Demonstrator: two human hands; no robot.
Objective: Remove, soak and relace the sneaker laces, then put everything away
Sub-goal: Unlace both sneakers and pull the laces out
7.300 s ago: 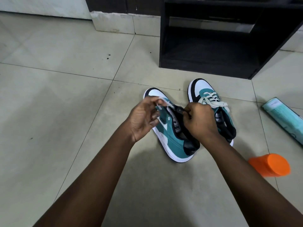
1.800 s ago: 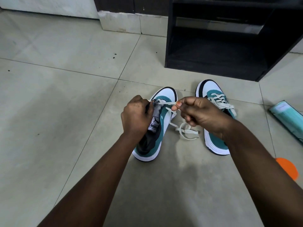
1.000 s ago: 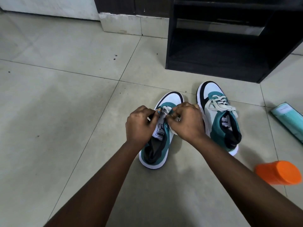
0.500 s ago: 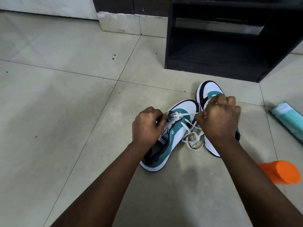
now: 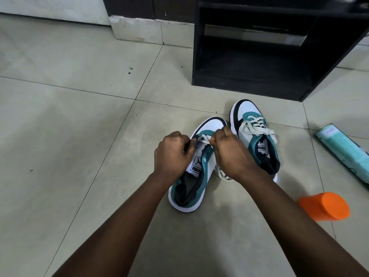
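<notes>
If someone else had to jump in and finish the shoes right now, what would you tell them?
Left hand and right hand each pinch the lace at the toe-end eyelets of the left sneaker. Loose lace trails on the floor between the shoes.
The right sneaker sits beside it, fully laced.
The orange container lies on its side at the right; the teal packet lies behind it.
Whether this lace is going in or coming out, I cannot tell; finish it, then tidy away.

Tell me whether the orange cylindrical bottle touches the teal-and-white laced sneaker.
Apart. The head view shows bare floor tile between the orange cylindrical bottle and the teal-and-white laced sneaker.
</notes>
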